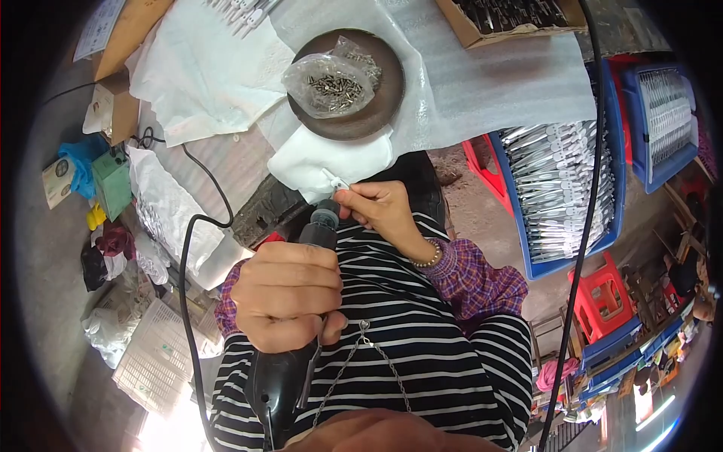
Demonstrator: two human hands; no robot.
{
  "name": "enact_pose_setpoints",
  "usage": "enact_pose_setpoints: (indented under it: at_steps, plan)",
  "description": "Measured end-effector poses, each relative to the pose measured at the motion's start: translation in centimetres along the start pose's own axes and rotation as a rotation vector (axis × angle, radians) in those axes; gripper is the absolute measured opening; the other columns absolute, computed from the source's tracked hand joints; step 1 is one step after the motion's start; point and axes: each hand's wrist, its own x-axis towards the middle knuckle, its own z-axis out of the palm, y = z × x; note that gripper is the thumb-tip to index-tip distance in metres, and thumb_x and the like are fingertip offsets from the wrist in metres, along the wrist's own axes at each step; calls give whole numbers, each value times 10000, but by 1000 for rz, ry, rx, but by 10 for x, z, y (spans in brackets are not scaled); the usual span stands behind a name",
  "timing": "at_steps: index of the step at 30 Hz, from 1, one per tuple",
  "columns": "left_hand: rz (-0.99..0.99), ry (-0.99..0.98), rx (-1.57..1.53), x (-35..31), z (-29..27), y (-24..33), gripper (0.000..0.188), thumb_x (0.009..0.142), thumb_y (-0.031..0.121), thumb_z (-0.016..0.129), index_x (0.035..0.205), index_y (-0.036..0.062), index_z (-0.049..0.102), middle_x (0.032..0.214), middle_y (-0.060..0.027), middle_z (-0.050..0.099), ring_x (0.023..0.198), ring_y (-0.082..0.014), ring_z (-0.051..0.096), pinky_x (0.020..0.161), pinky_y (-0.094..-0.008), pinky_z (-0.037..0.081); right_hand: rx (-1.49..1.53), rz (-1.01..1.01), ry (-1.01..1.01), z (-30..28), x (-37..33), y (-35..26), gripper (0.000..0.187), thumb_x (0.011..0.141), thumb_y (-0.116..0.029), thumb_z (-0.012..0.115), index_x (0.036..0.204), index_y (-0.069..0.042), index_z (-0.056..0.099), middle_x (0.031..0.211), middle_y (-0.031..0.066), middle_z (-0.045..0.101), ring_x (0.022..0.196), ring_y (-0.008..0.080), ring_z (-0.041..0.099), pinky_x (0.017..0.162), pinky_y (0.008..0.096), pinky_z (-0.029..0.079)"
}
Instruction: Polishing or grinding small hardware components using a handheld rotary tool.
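Fingers (360,202) of the right hand (385,218) are pinched together on a small pale piece (338,183), which we find just in front of the body, over the near edge of a white cloth (301,162). The fingers of the left hand (290,297) are wrapped firmly around a black power driver (282,392). Its grey nose (325,218) points away from the body and stands right at the piece; we cannot tell whether its tip touches it.

Around the right wrist we see a bead bracelet (429,256) below a purple checked sleeve (489,282). Beyond the hands, a round brown dish (388,102) sits on the worktop (520,90), and in it rests a clear plastic bag (297,79) of small metal screws (335,92). To the dish's right we see an open cardboard box (482,34) with dark, slender parts (512,13).

Farther right, a blue crate (536,267) is filled with rows of long silvery parts (557,188), near a red stool (602,301). At the upper left, a brown carton (135,38) bears a white label (98,30), its print too small for us to read.
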Motion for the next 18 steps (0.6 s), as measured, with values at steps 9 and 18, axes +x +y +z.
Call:
enact_pose_setpoints:
  at_steps: [9,18]
  plan:
    - [-80,-148,40,5,-14,6,360,686,-6,679,906,44,398,674,-123,594,519,-231,599,481,-343,524,-1,-26,2,1,1,0,281,861,-214,641,676,-2,651,516,-37,493,457,11,395,406,171,270]
    - [-6,32,2,-3,-3,6,310,618,-68,725,682,15,434,652,-136,580,536,-246,596,491,-362,520,-3,-43,14,1,1,-1,262,858,-187,636,684,8,650,535,-26,516,456,15,405,404,169,276]
